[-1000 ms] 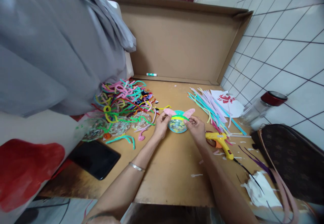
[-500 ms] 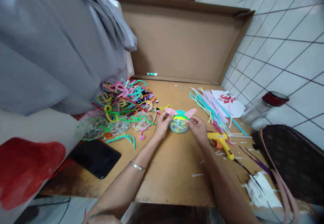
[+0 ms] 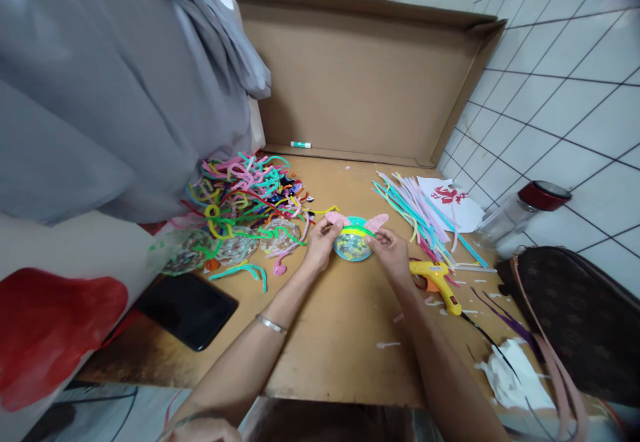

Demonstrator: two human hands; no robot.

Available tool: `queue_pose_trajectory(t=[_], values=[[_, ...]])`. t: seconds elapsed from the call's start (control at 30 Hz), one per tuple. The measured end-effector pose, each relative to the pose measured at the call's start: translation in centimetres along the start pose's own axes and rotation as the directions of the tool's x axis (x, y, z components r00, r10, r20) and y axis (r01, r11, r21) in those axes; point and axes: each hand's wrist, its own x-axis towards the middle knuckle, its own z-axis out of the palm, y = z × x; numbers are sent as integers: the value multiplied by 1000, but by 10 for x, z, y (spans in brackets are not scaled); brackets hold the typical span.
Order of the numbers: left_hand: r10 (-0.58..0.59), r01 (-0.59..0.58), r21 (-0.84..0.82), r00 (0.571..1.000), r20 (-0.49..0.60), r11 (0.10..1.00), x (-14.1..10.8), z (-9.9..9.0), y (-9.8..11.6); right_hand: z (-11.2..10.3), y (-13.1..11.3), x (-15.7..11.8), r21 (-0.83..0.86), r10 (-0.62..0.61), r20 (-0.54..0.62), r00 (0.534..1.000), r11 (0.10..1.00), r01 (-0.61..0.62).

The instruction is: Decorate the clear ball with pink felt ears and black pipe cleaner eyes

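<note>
Pinching its sides, both hands (image 3: 319, 247) (image 3: 393, 251) hold the eared disc (image 3: 353, 247), ears (image 3: 377, 223) away, long axis seemingly crosswise.

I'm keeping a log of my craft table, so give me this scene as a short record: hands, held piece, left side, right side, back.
Left hand: pinching the held piece at its left edge
Right hand: pinching the held piece at its right edge
Held piece: round, yellow-flecked, with green and yellow bands and two pink ear-like parts on top
Left side: tangled coloured strips; flat black device
Right side: loose, mostly straight strips; yellow glue gun; red-lidded bottle; dark bag
Back: upright cardboard
</note>
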Motion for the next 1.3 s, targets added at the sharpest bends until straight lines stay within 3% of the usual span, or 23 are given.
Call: queue_pose_trajectory(t=[0.73, 1.3], values=[[-3, 1, 24, 999, 52, 1000, 1, -4, -1, -2, -1, 1, 2, 5, 14, 1000, 1000, -5], [44, -45, 63, 999, 18, 997, -1, -4, 0, -6, -10, -2, 0, 12, 42, 999, 1000, -12]])
